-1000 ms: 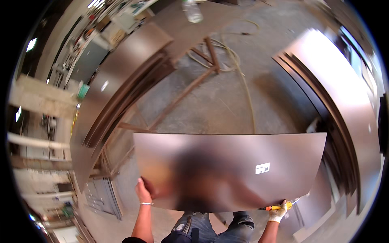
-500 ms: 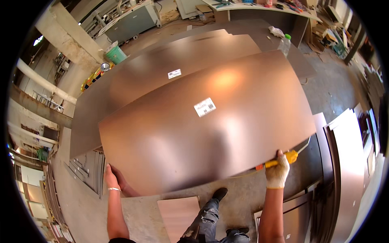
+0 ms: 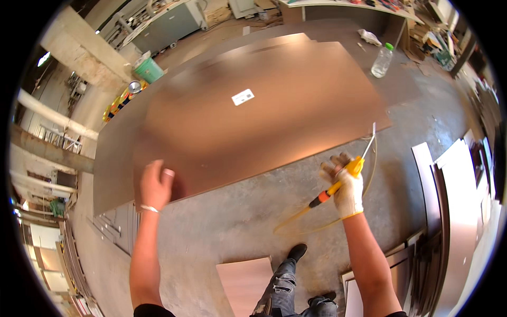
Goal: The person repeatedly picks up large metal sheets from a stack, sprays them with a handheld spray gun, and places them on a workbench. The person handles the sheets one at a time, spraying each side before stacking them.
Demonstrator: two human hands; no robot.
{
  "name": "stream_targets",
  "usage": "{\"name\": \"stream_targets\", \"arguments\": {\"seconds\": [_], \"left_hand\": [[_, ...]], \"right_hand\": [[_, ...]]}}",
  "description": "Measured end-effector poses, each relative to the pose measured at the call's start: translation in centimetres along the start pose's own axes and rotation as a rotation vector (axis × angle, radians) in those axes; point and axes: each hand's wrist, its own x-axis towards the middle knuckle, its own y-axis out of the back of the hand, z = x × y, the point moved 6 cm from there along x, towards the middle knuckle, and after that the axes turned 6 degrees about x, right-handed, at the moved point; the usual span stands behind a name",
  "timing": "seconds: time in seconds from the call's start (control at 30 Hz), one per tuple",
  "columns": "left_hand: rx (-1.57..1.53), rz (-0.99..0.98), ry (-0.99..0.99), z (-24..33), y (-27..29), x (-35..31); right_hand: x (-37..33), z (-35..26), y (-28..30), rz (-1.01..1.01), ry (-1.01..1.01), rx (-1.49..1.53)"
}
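Observation:
A large brown panel [image 3: 296, 84] with a white label [image 3: 243, 97] lies flat on other brown boards on the table. Over its near left corner is my bare left hand [image 3: 157, 185], a bracelet at the wrist. Its fingers are apart and hold nothing; whether they touch the panel I cannot tell. My right hand [image 3: 346, 187], in a pale work glove, is off the panel's near right edge. It grips a yellow air blow gun [image 3: 355, 167] with a thin metal nozzle. A yellowish hose [image 3: 296, 216] trails from the gun's orange and black connector.
On the table's far right stand a green-capped bottle [image 3: 382, 61] and a crumpled white cloth [image 3: 369, 37]. A green bucket [image 3: 148, 68] is at the far left. Long boards [image 3: 457, 211] lean at the right. A pinkish board [image 3: 245, 285] lies on the floor near my feet.
The panel I held tilted by its near edge now lies flat on the stack. Both hands have let go of it. My right hand has turned, bringing the blow gun into plain view.

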Motion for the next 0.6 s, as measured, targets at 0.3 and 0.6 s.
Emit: {"name": "stream_targets", "arguments": {"seconds": [0.3,0.6], "left_hand": [[0.288,0.043,-0.412,15.9,-7.5,1.5],[0.256,-0.099,-0.494,15.0,-7.3,9.6]], "right_hand": [[-12.1,3.4,15.0,0.141,0.012,0.108],[-24.9,6.4,35.7,0.576,0.037,0.512]]}}
